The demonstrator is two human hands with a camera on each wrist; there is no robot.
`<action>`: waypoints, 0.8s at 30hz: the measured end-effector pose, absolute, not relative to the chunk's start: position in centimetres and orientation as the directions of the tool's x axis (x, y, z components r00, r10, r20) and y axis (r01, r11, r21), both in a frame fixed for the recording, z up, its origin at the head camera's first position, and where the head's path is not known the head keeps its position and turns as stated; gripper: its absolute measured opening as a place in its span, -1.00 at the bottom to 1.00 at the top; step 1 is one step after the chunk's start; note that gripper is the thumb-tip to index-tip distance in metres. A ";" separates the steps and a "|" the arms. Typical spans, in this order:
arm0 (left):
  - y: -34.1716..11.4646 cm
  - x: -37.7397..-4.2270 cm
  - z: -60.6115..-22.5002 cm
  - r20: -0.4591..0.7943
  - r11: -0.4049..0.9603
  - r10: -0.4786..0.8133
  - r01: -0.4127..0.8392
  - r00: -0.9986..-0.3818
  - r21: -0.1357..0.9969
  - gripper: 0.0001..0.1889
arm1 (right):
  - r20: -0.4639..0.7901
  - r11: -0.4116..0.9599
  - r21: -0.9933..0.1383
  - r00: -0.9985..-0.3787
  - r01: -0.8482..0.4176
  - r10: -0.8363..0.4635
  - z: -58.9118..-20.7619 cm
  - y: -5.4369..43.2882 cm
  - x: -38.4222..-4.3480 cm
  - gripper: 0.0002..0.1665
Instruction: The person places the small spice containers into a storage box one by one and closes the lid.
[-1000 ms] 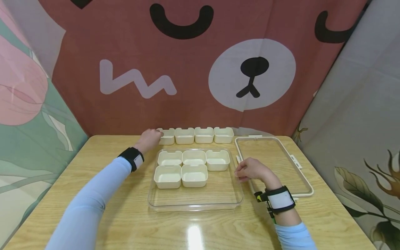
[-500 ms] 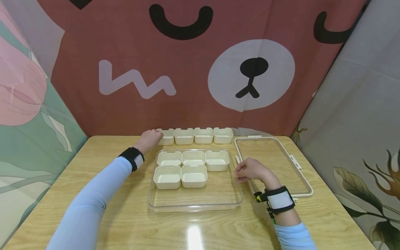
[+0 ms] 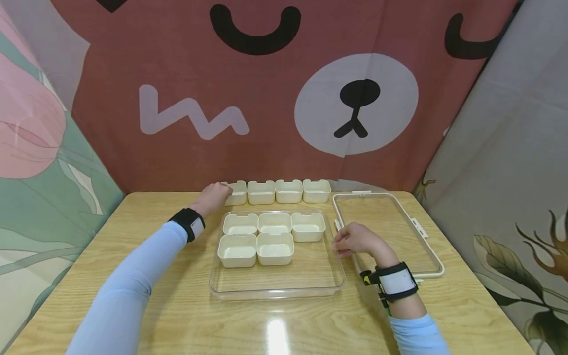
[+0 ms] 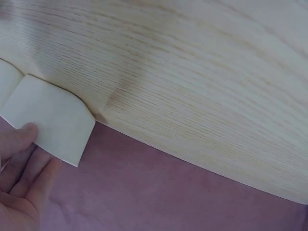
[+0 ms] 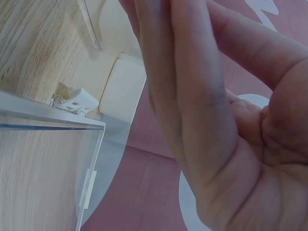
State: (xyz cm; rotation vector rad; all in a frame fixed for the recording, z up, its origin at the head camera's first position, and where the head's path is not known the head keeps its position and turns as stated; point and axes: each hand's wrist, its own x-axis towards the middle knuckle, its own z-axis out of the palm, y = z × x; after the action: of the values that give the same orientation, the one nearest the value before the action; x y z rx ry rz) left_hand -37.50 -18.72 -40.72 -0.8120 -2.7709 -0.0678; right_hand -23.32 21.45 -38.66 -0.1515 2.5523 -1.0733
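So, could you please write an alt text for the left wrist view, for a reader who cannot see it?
The person's left grip holds the edge of a cream container, thumb against its wall, at the border of a light wooden table. A second container shows partly beside it; pinkish cloth shows beyond.

Screened-off setting – room type unclear, wood-grain table (image 3: 191,320), bear-print cloth (image 3: 266,153) behind, plant-print cloths (image 3: 31,118) (both sides)

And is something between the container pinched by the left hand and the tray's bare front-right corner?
Yes: the far wall of the tray, then containers inside; the left hand might need to lift the held container over.
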 end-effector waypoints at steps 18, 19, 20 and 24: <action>-18.7 -36.2 -39.7 0.256 0.851 0.520 0.521 -0.815 -0.072 -0.78 | -0.300 0.708 -0.704 -0.923 0.045 -0.240 -38.7 21.7 -23.5 -0.84; -18.7 -36.1 -39.6 0.260 0.850 0.522 0.522 -0.812 -0.075 -0.78 | -0.302 0.710 -0.703 -0.923 0.047 -0.237 -38.7 21.6 -23.5 -0.84; -18.8 -35.9 -39.5 0.265 0.847 0.527 0.526 -0.808 -0.080 -0.79 | -0.303 0.710 -0.702 -0.923 0.047 -0.238 -38.7 21.6 -23.5 -0.83; -18.8 -35.3 -39.1 0.299 0.835 0.544 0.540 -0.784 -0.102 -0.80 | -0.307 0.706 -0.706 -0.921 0.052 -0.239 -38.7 21.5 -23.4 -0.82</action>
State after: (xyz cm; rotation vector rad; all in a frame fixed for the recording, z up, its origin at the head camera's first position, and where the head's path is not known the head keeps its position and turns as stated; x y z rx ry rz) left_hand -35.31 -18.78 -39.06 -0.8198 -2.6990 0.0155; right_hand -23.40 21.54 -38.72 -0.1455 2.5372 -1.0669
